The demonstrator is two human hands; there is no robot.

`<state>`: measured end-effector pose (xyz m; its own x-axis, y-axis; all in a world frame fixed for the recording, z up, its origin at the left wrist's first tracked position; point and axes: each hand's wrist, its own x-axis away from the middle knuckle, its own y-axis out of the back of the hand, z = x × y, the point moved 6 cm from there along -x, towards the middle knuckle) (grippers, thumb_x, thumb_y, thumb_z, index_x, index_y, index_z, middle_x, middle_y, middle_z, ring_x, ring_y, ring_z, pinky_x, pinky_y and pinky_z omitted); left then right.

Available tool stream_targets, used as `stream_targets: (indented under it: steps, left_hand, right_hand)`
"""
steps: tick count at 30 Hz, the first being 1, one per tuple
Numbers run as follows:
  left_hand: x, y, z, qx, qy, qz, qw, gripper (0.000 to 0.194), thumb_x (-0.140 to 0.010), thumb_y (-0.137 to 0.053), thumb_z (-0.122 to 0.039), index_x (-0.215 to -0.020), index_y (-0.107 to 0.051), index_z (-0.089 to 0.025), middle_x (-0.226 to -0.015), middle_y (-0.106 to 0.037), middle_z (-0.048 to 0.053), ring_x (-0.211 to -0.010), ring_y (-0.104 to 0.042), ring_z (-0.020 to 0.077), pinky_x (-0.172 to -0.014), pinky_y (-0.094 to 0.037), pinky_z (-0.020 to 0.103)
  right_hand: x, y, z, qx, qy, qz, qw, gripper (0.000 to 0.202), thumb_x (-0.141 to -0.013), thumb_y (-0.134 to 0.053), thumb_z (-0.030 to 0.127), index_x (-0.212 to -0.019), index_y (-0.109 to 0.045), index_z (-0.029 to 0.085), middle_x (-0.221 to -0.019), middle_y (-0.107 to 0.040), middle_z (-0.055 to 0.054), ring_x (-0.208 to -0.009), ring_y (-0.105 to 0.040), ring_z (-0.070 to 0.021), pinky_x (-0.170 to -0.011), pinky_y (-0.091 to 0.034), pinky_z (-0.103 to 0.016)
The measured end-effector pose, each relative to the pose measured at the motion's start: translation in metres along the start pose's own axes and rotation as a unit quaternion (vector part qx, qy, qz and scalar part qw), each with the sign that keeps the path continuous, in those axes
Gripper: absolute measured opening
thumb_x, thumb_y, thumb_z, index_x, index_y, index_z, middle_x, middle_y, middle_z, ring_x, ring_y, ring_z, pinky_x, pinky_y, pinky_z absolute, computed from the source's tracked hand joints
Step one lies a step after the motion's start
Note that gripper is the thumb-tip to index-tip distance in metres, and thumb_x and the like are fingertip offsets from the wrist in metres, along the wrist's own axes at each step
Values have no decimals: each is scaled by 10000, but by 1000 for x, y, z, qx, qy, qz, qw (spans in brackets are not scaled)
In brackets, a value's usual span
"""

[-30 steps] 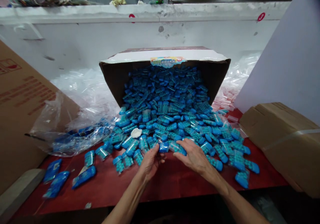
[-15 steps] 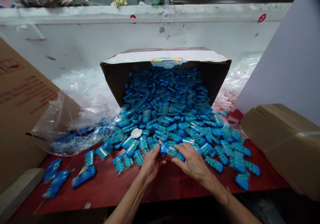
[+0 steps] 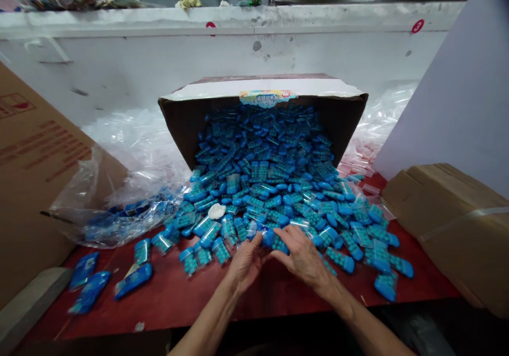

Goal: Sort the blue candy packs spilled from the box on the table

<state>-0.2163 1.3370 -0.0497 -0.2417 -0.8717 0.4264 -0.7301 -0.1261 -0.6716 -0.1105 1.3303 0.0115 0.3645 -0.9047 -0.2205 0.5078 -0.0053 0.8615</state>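
Note:
In front of the pile, my left hand point(image 3: 245, 265) pinches a shiny blue plastic sleeve point(image 3: 267, 236) between thumb and fingers. My right hand point(image 3: 303, 258) is closed on a small clear case of teal beads point(image 3: 280, 246), right up against the sleeve. How far the case sits inside the sleeve is hidden by my fingers. Many like blue-capped bead cases point(image 3: 260, 171) spill out of a carton point(image 3: 262, 87) lying on its side, towards my hands. A round white piece point(image 3: 217, 211) lies on the pile left of my hands.
On the red table point(image 3: 175, 297), several blue-wrapped packs point(image 3: 90, 291) lie at the left. Behind them a clear bag point(image 3: 115, 229) holds blue sleeves. A large carton point(image 3: 35, 176) stands left and a brown box point(image 3: 449, 229) right. Clear plastic pieces point(image 3: 139, 139) heap behind.
My left hand has moved slightly right and up, closer to my right hand. The sleeve and the bead case are now pressed together, more covered by my fingers.

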Motion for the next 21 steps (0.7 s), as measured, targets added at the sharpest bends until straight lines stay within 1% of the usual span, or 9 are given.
stream_targets:
  steps: [2,4,5,7,9,11,13,16,21]
  left_hand:
    - [-1,-2,1,15,-3,-12,1000,104,-682,-626,-187,-754,-608,-114,-691,-659,24,-624,-597,108,-590,-475,204]
    - [-2,-2,0,15,7,-12,1000,111,-682,-624,-179,-764,-614,-103,-690,-660,33,-614,-596,112,-580,-471,207]
    - [-2,-2,-2,9,18,-5,1000,129,-690,-616,-194,-784,-615,-104,-696,-661,39,-615,-599,123,-578,-474,224]
    - [-2,0,-4,-15,40,15,999,161,-710,-596,-231,-809,-613,-105,-702,-662,54,-621,-607,149,-581,-481,263]
    - [-1,1,-8,-34,48,28,998,161,-722,-583,-241,-803,-611,-105,-699,-660,60,-623,-608,161,-584,-480,282]
    - [1,-2,-10,-27,56,53,997,146,-730,-573,-228,-809,-610,-111,-732,-660,62,-655,-606,162,-606,-474,286]
    - [3,-9,-9,-2,69,85,994,138,-733,-567,-206,-833,-611,-122,-787,-658,61,-693,-599,157,-634,-462,282]
    - [3,-13,-5,15,79,104,991,120,-718,-582,-183,-809,-618,-112,-786,-646,61,-689,-579,143,-637,-440,262]
    - [-2,-7,7,2,106,81,991,138,-690,-619,-239,-778,-618,-132,-706,-612,24,-615,-540,115,-530,-395,228]
  right_hand:
    - [-2,0,1,-45,-5,-16,999,421,-743,-573,284,-1143,-486,189,-951,-532,-90,-915,-467,-233,-791,-419,-387]
    - [-5,0,-3,-154,-21,-16,988,371,-753,-557,256,-1117,-505,207,-972,-536,-71,-913,-484,-205,-808,-417,-363]
    - [-6,0,-6,-227,-33,-1,973,333,-765,-538,250,-1095,-519,213,-974,-545,-56,-906,-498,-186,-812,-417,-343]
    - [-7,-5,-12,-372,-60,48,925,280,-782,-505,241,-1059,-541,218,-962,-567,-28,-881,-522,-154,-802,-419,-306]
    - [-8,-10,-18,-475,-86,82,872,273,-770,-513,230,-1039,-551,212,-930,-581,-10,-840,-534,-132,-769,-420,-275]
    - [-9,-14,-25,-538,-108,79,832,289,-738,-549,225,-1027,-551,208,-834,-568,15,-735,-528,-102,-692,-421,-238]
    - [-11,-19,-31,-572,-124,66,808,303,-711,-574,218,-1013,-547,204,-696,-505,51,-598,-477,-67,-601,-400,-202]
    - [-12,-25,-34,-571,-127,77,808,369,-680,-595,203,-1042,-523,213,-622,-423,77,-512,-392,-46,-519,-349,-174]
    - [-14,-18,-33,-498,-97,101,856,477,-659,-609,205,-1120,-497,252,-760,-461,41,-649,-436,-82,-618,-379,-209]
